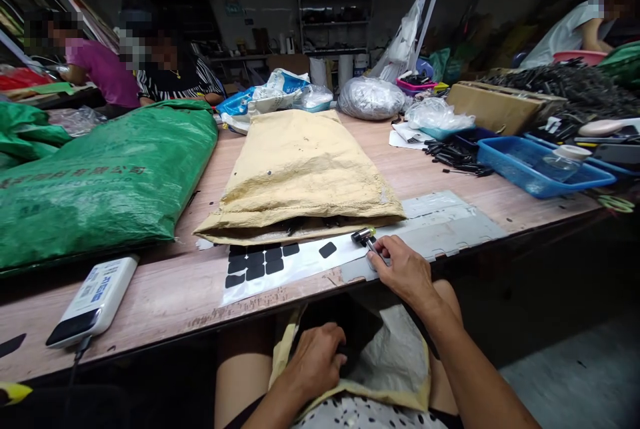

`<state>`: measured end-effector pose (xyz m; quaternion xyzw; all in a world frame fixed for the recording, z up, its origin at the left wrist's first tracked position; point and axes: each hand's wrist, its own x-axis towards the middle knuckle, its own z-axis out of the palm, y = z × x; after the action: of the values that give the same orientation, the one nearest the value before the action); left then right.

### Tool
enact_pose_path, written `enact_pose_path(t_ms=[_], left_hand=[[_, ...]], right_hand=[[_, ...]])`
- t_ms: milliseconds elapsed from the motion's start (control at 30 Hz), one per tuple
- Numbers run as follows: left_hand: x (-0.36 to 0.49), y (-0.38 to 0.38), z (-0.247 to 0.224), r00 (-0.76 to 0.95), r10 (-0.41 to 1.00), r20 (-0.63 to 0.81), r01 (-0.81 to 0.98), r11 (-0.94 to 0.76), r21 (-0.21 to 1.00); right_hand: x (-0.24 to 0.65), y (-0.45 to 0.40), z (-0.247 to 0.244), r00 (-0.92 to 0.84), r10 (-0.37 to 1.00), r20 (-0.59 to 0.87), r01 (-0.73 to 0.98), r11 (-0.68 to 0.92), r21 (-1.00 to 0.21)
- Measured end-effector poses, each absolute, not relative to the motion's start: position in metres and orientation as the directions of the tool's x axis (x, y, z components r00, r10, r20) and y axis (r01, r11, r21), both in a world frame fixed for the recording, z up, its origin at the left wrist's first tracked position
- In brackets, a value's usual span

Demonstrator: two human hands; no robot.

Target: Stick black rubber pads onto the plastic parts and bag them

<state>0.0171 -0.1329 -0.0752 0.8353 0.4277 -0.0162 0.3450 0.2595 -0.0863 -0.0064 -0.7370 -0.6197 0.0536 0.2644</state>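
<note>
My right hand (404, 270) grips the metal handle of a small hammer (363, 237) with a dark, shiny cylindrical head, just above the table edge. Beneath the hammer lies a white backing sheet (305, 269) bearing black rounded-square stickers (255, 270), bunched at its left; a single sticker (328, 249) sits apart. My left hand (319, 354) is low over my lap, fingers curled in at the mouth of an open yellow-edged sack (400, 355); what they hold, if anything, is hidden. Behind the sheet, a tan woven sack (305, 169) lies flat, dark pieces showing in its opening.
To the left are a full green sack (105, 179) and a white power bank (94, 301) with a cable. A grey plate (450, 225) lines the front edge. At right stand a blue tray (520, 165) and black parts (457, 155). Several people sit around the room.
</note>
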Motion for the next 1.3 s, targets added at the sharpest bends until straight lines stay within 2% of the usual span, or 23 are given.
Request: enact_pose_path(t_ms=[100, 167, 300, 400, 467, 533, 700, 767, 867, 967, 1067, 1300], left_hand=[[0.018, -0.133, -0.094, 0.550, 0.724, -0.416, 0.803, -0.321, 0.502], [0.020, -0.132, -0.086, 0.579, 0.711, -0.400, 0.781, -0.342, 0.522], [0.029, -0.117, -0.034, 0.721, 0.661, -0.209, 0.584, -0.417, 0.697], [0.035, -0.077, 0.005, 0.710, 0.704, -0.017, 0.492, -0.479, 0.727], [0.038, -0.040, 0.021, 0.597, 0.794, 0.118, 0.552, -0.513, 0.657], [0.039, -0.001, 0.027, 0.524, 0.828, 0.199, 0.653, -0.541, 0.529], [0.046, 0.060, 0.026, 0.560, 0.820, 0.114, 0.797, -0.571, 0.196], [0.049, 0.067, 0.026, 0.578, 0.809, 0.104, 0.799, -0.587, 0.129], [0.052, 0.064, 0.031, 0.599, 0.793, 0.108, 0.788, -0.608, 0.095], [0.051, 0.050, 0.039, 0.638, 0.753, 0.162, 0.748, -0.656, 0.101], [0.044, 0.029, 0.045, 0.659, 0.717, 0.226, 0.702, -0.695, 0.157], [0.020, -0.006, 0.020, 0.587, 0.786, 0.192, 0.673, -0.606, 0.424]], right_hand=[[0.259, -0.087, -0.006, 0.223, 0.944, 0.244, 0.888, -0.093, -0.451], [0.259, -0.087, -0.006, 0.218, 0.945, 0.245, 0.892, -0.091, -0.443], [0.260, -0.087, -0.007, 0.213, 0.946, 0.243, 0.895, -0.089, -0.438], [0.259, -0.087, -0.006, 0.216, 0.948, 0.235, 0.893, -0.094, -0.441], [0.258, -0.087, -0.006, 0.221, 0.947, 0.232, 0.889, -0.097, -0.448], [0.258, -0.087, -0.006, 0.224, 0.944, 0.240, 0.885, -0.094, -0.456], [0.257, -0.086, -0.009, 0.225, 0.933, 0.282, 0.896, -0.084, -0.437], [0.257, -0.085, -0.010, 0.216, 0.932, 0.290, 0.905, -0.079, -0.419], [0.257, -0.085, -0.011, 0.211, 0.930, 0.302, 0.910, -0.073, -0.409], [0.257, -0.085, -0.011, 0.212, 0.925, 0.315, 0.911, -0.071, -0.405], [0.256, -0.086, -0.012, 0.215, 0.922, 0.322, 0.912, -0.071, -0.404], [0.256, -0.086, -0.013, 0.230, 0.914, 0.334, 0.908, -0.078, -0.411]])
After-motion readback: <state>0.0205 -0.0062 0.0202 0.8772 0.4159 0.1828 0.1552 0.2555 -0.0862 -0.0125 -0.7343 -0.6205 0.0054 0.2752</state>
